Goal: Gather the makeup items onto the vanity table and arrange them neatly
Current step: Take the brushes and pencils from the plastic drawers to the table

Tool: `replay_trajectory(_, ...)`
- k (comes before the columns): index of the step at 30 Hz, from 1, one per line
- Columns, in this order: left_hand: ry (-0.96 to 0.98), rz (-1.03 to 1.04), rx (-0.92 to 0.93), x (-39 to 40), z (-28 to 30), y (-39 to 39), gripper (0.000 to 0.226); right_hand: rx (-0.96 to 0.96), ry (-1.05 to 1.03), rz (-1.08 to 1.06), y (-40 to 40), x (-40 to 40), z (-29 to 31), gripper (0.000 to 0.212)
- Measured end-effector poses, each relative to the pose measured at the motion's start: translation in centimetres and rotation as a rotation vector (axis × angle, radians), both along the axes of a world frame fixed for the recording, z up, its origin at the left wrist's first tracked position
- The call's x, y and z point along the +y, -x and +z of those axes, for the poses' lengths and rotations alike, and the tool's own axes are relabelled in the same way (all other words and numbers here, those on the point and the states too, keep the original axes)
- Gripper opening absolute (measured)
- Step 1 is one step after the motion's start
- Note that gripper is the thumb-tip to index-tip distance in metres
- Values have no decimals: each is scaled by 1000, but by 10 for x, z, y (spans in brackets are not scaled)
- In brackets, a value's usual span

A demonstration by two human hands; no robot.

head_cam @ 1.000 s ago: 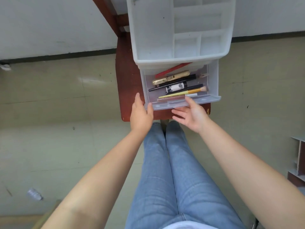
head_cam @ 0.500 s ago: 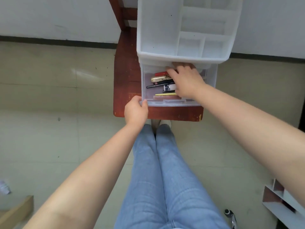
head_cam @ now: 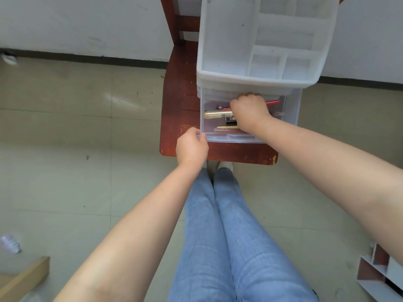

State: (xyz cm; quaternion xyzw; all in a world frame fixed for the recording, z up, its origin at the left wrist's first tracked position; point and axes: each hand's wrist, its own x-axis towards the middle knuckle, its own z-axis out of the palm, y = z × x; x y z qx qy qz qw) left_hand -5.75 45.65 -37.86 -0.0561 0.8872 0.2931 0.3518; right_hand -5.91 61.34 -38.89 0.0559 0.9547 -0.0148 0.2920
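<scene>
Left hand (head_cam: pixel 192 147) grips the front left corner of the clear drawer (head_cam: pixel 231 137), thumb over the rim, likely to steady it while the other hand digs. Right hand (head_cam: pixel 250 111) is down inside the drawer, fingers curled into the pile of makeup items; exactly what it pinches is hidden under the knuckles. Visible in the drawer: gold tube (head_cam: pixel 216 114), red pencil (head_cam: pixel 272 103) poking out past the knuckles, yellow stick (head_cam: pixel 227 127) near the front wall. Drawer stays pulled out under the white organizer (head_cam: pixel 226 40), whose top compartments look bare, so they're probably where items go. Organizer sits on a red-brown tabletop (head_cam: pixel 181 101). Gathering looks barely begun.
</scene>
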Motion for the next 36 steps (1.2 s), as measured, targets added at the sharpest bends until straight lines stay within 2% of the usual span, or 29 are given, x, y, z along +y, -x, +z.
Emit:
replay_trajectory(6, 161, -135, 68, 5, 7, 8, 20, 119, 80, -37, -16, 8, 14, 20)
replay_trajectory(11, 250, -290, 69, 7, 11, 14, 22, 337, 163, -180, -70, 12, 40, 13)
replay_trajectory(13, 292, -362, 59, 9, 13, 17, 22, 277, 233, -126, -101, 4, 42, 18)
replay_trajectory(16, 352, -451, 65, 13, 17, 21, 24, -43, 183, -49, -126, -2, 23, 17)
replay_trajectory(17, 355, -463, 110, 13, 20, 22, 31, -57, 149, -60, -127, -2, 17, 17)
replay_trajectory(19, 296, -543, 329, 13, 22, 22, 48, 30, 154, -39, -123, 0, 12, 25)
replay_trajectory(21, 132, -774, 478, 22, 22, 20, 48, 168, 146, -1, -113, 3, 13, 37)
replay_trajectory(22, 59, -886, 463, 31, 20, 20, 46, 193, 142, 12, -111, 4, 11, 40)
replay_trajectory(24, -6, -998, 319, 53, 12, 21, 48, 205, 91, 13, -111, 3, 12, 40)
replay_trajectory(26, 13, -1041, 167, 74, 3, 23, 53, 208, 31, 19, -114, 2, 8, 36)
replay_trajectory(29, 86, -1184, 94, 88, -8, 23, 53, 240, 24, 31, -115, 1, 3, 32)
replay_trajectory(32, 113, -1266, -6, 88, -12, 23, 40, 267, 30, 60, -115, 6, 2, 31)
replay_trajectory(36, 126, -1238, -219, 97, -11, 28, 17, 289, 30, 163, -119, 13, -4, 35)
